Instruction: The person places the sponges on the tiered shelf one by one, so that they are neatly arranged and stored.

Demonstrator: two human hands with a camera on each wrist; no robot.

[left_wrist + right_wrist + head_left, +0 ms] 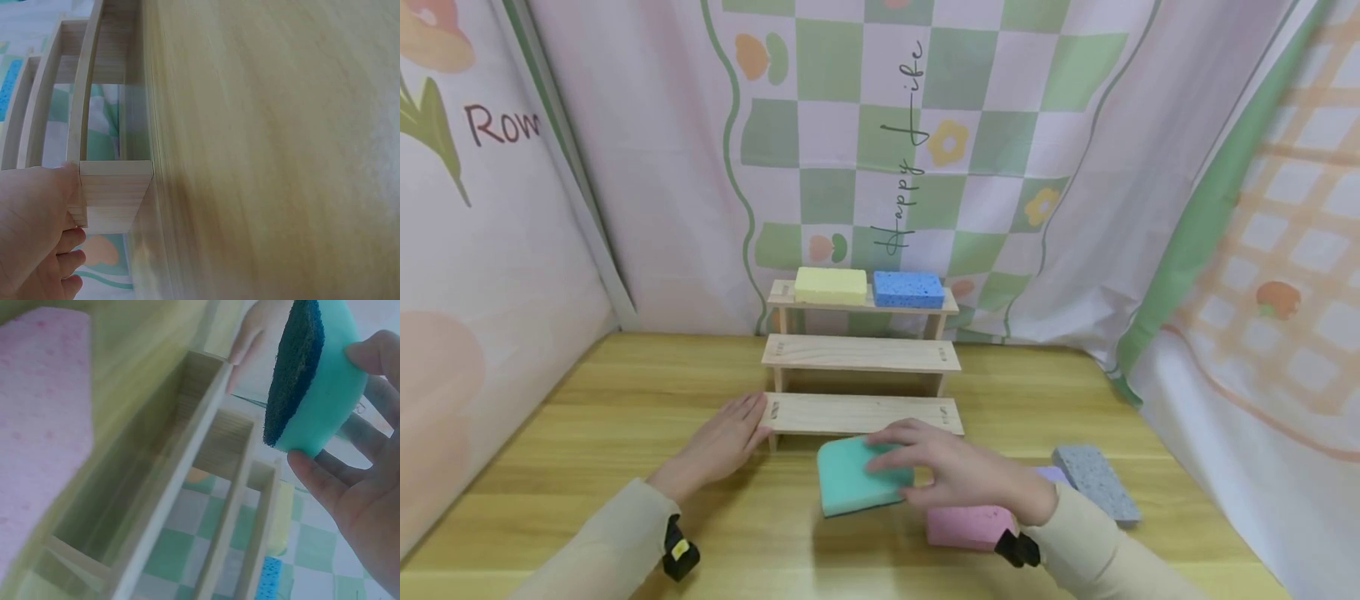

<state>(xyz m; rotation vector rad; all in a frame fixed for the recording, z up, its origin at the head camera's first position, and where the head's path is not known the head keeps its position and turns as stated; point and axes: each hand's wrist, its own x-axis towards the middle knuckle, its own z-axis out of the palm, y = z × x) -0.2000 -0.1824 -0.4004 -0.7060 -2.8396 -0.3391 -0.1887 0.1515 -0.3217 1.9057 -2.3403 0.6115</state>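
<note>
In the head view, a turquoise sponge (846, 479) hangs over the table in front of a three-step wooden shelf (861, 354). My right hand (958, 472) pinches its edge between thumb and fingers. The right wrist view shows a dark scouring layer (297, 369) on one side of this sponge. With my left hand (722, 440) I grip the left end of the lowest step; in the left wrist view its fingers (70, 262) curl past the board end. On the top step sit a yellow sponge (831, 286) and a blue sponge (908, 290), side by side.
A pink sponge (966, 527) lies on the wooden table (760, 533) below my right wrist. Beyond it are a purple sponge (1052, 475), mostly hidden by the forearm, and a grey sponge (1096, 483). Patterned curtains (662, 208) surround the table at the back and sides.
</note>
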